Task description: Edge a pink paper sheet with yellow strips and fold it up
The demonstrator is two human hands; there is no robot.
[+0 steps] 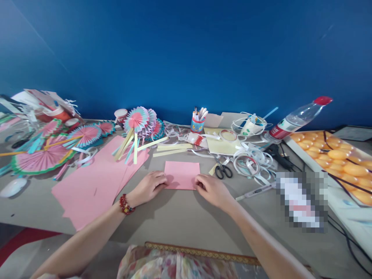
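Observation:
A small pink sheet of paper (182, 175) lies flat on the grey table in front of me, apparently folded along its near edge. My left hand (150, 185), with a red bead bracelet (127, 204) at the wrist, pinches the sheet's left side near the lower corner. At the opposite side, my right hand (209, 188) grips the lower right corner with curled fingers. Larger pink sheets (90, 182) lie to the left of my left hand. Black-handled scissors (223, 171) rest just beyond my right hand.
Folded paper fans (85, 135) crowd the left, beside a white mouse (13, 187). A pen cup (198, 124), tape rolls (246, 165), a glue gun (279, 155) and a utility knife (255, 191) lie beyond. A tilted plastic bottle (296, 122) stands near a tray of orange balls (338, 155).

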